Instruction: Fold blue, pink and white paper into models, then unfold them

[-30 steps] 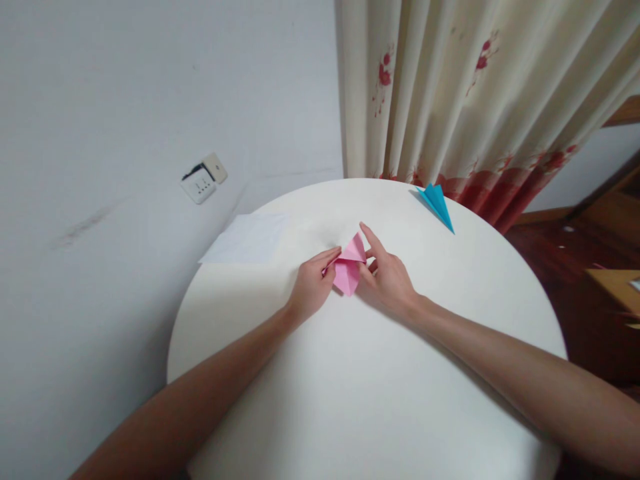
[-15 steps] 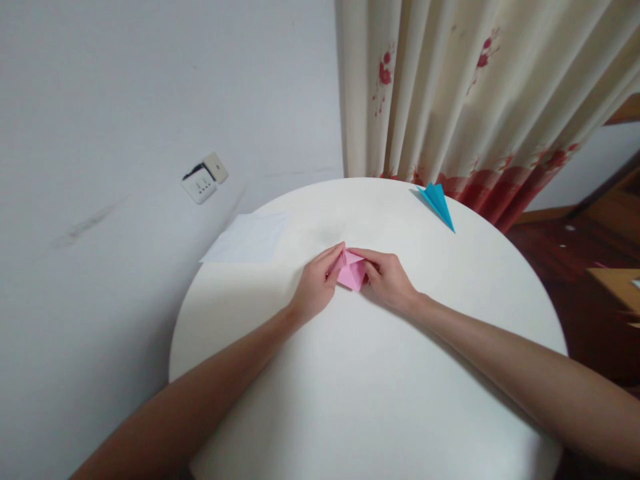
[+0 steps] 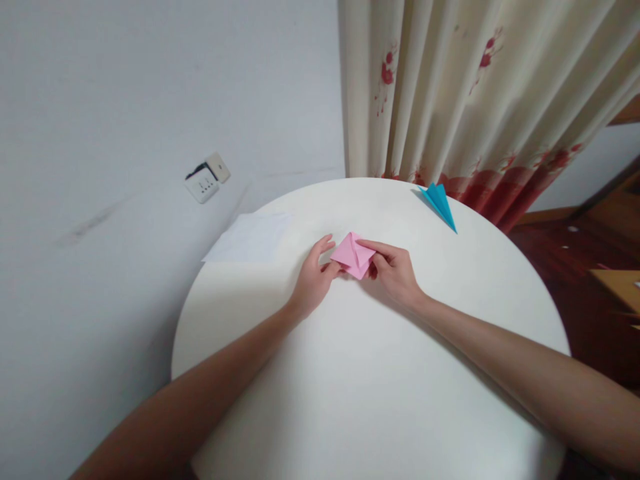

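A small folded piece of pink paper (image 3: pixel 353 255), roughly diamond-shaped with a crease and a flap down its middle, is above the white table near the centre of the view. My right hand (image 3: pixel 395 268) pinches its right side, index finger on top and thumb at the lower edge. At the paper's left corner is my left hand (image 3: pixel 315 275), fingers spread apart, with the thumb tip at the paper's lower left edge. Whether the thumb goes under the paper I cannot tell.
The round white table (image 3: pixel 370 373) stands against the wall. White sheets of paper (image 3: pixel 250 238) lie at its back left, and a blue paper plane (image 3: pixel 440 205) at its back right. A wall socket (image 3: pixel 203 185) and a flowered curtain (image 3: pixel 440 93) are behind.
My left fingers have let go of the pink paper's top and spread apart. The paper has tipped to show its diamond face, while my right hand keeps its pinch.
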Demonstrator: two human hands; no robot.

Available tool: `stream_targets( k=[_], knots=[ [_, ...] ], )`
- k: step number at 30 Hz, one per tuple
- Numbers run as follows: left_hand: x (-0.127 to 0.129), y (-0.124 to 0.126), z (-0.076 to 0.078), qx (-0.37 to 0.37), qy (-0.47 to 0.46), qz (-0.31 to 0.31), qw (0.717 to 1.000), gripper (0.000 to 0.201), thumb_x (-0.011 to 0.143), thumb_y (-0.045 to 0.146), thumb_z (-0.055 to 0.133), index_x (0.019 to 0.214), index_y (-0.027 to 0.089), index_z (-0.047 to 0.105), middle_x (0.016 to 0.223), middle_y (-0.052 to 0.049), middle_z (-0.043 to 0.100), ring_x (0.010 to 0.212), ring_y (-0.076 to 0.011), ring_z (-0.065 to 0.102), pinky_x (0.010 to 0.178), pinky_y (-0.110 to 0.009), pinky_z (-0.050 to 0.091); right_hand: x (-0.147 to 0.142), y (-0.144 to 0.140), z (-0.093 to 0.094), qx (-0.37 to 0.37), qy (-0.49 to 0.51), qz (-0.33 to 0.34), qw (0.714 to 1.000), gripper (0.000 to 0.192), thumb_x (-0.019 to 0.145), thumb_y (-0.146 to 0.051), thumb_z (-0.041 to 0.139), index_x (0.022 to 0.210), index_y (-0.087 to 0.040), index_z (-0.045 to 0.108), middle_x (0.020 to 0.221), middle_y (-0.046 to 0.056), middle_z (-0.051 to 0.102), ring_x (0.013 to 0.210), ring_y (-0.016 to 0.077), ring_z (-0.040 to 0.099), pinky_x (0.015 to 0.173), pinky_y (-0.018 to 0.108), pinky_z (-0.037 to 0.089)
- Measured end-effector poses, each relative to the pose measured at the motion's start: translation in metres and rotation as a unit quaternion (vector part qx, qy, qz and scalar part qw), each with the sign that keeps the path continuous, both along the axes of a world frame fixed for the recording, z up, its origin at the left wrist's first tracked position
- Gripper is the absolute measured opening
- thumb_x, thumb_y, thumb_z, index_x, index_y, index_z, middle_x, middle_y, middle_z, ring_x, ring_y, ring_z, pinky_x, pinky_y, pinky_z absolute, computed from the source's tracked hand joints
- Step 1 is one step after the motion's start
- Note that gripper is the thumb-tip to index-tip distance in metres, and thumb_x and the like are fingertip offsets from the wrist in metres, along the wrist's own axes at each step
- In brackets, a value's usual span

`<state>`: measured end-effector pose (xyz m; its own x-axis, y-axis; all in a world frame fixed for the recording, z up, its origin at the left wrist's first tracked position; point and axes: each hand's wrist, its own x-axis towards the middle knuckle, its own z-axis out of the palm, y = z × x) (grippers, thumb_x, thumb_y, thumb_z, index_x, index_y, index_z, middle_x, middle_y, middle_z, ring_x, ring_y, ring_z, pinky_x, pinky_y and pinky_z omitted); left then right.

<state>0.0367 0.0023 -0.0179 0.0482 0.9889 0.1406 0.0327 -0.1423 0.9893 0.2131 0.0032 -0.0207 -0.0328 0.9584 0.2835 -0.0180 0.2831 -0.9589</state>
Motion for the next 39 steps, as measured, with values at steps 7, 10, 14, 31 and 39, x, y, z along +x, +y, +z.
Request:
stream_targets(
  k=[7, 10, 14, 31, 39],
  knots=[
    [0.001, 0.0, 0.005, -0.076, -0.079, 0.002, 0.994, 0.066, 0.085, 0.029, 0.068, 0.142, 0.016, 0.038, 0.114, -0.013, 0.064, 0.084, -0.018, 0.07, 0.089, -0.044, 0.057, -0.001, 0.0, 0.002, 0.017, 0.013, -0.009, 1.0, 0.046, 0.078, -0.017, 0.044, 0.112, -0.009, 0.074, 0.057, 0.0, 0.06, 0.049, 0.0108, 0.049, 0.047, 0.024, 0.04],
    [0.0, -0.002, 0.008, -0.076, -0.106, -0.029, 0.991, 0.069, 0.084, 0.032, 0.07, 0.143, 0.016, 0.039, 0.102, -0.01, 0.07, 0.083, -0.0194, 0.07, 0.088, -0.043, 0.056, 0.0, 0.0, 0.002, 0.026, 0.003, -0.01, 1.0, 0.046, 0.077, -0.016, 0.043, 0.11, -0.01, 0.075, 0.06, 0.001, 0.062, 0.05, 0.0104, 0.049, 0.047, 0.024, 0.04],
    [-0.001, -0.004, 0.013, -0.055, -0.138, -0.052, 0.988, 0.052, 0.084, 0.033, 0.067, 0.13, 0.012, 0.056, 0.108, -0.013, 0.071, 0.091, -0.0216, 0.069, 0.086, -0.039, 0.056, 0.002, 0.001, 0.002, 0.029, -0.006, -0.002, 1.0, 0.044, 0.077, -0.016, 0.043, 0.107, -0.012, 0.075, 0.064, 0.001, 0.064, 0.051, 0.0099, 0.05, 0.049, 0.023, 0.04],
    [-0.004, -0.001, 0.006, -0.05, -0.023, -0.027, 0.998, 0.07, 0.073, 0.039, 0.081, 0.132, 0.009, 0.06, 0.093, -0.012, 0.077, 0.067, -0.0177, 0.069, 0.061, -0.029, 0.057, 0.0, -0.007, 0.011, 0.011, -0.015, 0.048, 0.999, 0.035, 0.089, -0.03, 0.05, 0.117, -0.015, 0.064, 0.064, -0.003, 0.059, 0.054, 0.0108, 0.053, 0.053, 0.024, 0.043],
    [-0.003, -0.003, 0.005, -0.026, 0.005, -0.059, 0.998, 0.036, 0.077, 0.041, 0.077, 0.097, 0.01, 0.076, 0.087, -0.008, 0.076, 0.075, -0.0184, 0.069, 0.07, -0.028, 0.054, -0.002, -0.002, -0.003, -0.025, -0.045, 0.048, 0.998, 0.023, 0.082, -0.035, 0.066, 0.092, -0.014, 0.068, 0.067, 0.001, 0.065, 0.058, 0.0131, 0.057, 0.054, 0.025, 0.043]
  ],
)
